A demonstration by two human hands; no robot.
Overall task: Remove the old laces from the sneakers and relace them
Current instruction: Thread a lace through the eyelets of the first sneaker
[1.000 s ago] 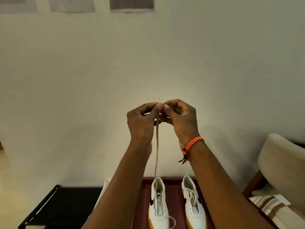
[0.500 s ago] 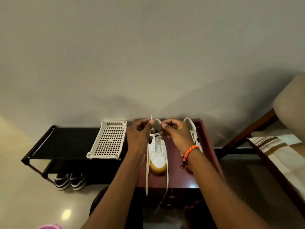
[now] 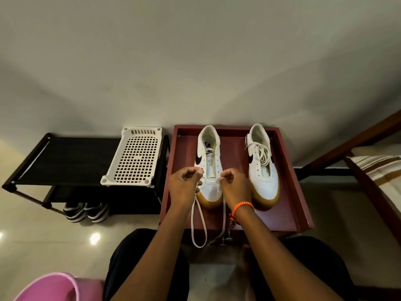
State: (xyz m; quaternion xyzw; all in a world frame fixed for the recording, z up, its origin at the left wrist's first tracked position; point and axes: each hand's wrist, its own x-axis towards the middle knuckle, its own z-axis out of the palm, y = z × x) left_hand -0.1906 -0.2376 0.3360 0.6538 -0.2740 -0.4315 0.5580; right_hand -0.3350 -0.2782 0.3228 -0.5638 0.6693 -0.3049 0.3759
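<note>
Now laced only at the toe: left sneaker point(image 3: 210, 161) upright in the red tray point(image 3: 288, 170), toe toward the near side, tongue bare above the lowest eyelets. One end of the lace point(image 3: 198, 222) pinched in the left hand point(image 3: 184, 183), fingers curled tight at the shoe's left edge; other end pinched in the right hand point(image 3: 235, 184) at the shoe's right edge, orange bracelet point(image 3: 242, 207) on that wrist. Long slack trailing past the tray's near rim, looped toward the lap. Right sneaker point(image 3: 261, 164) just beside, well apart from both hands, its own lace bunched loosely over the tongue.

Likely trouble: uneven ends if one side is drawn harder than the other; a twist left in the flat lace at the next crossing; slack snagging on the tray's near rim or the small metal piece point(image 3: 227, 236) below it, probably enough to drag the shoe. A pull straight toward the body could tip the shoe onto its toe.

Room: tray walls close on the left and far sides, so little sideways sweep for the left elbow. White plastic basket point(image 3: 134, 157) on the black rack point(image 3: 65, 157) just beyond the tray's left wall. Bed frame point(image 3: 358, 144) to the right. Open space mainly upward and toward the lap.
</note>
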